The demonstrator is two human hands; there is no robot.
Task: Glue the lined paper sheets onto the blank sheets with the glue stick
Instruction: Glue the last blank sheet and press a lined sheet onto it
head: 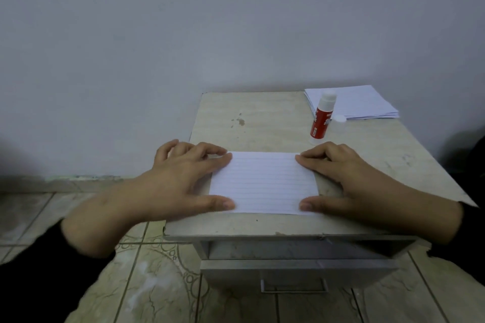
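Pressing step: left hand (181, 178) and right hand (341, 178), fingers flat, hold the lined sheet (263, 182) at the table's (262, 123) near edge; next likely a smoothing stroke, with the uncapped glue stick (322, 117) standing behind.

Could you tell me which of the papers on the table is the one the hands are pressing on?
The lined sheet at the front edge, under both hands; the paper stack lies untouched at the far right corner.

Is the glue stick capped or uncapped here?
Uncapped. The glue stick stands upright with its white glue end exposed, and its cap lies on the table beside it.
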